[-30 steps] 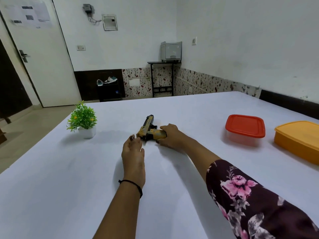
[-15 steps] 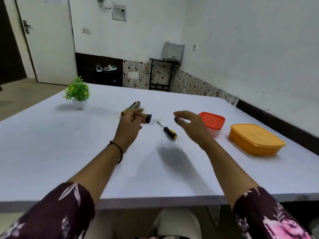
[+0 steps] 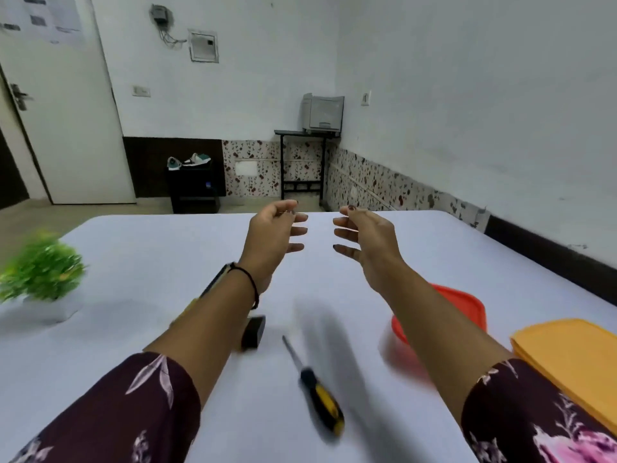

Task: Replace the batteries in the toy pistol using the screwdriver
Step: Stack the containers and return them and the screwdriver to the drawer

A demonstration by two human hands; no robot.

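Head view, screwdriver [image 3: 314, 386] apart from right hand [image 3: 367, 242]

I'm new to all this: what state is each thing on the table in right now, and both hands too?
Left hand: raised over the table, fingers relaxed, holding nothing.
Right hand: the same, empty.
Toy pistol: lying on the table, mostly hidden under the left forearm.
Screwdriver: lying flat, untouched.
Red-lidded box: lid on.
Yellow box: lid on.
Potted plant: upright, blurred.
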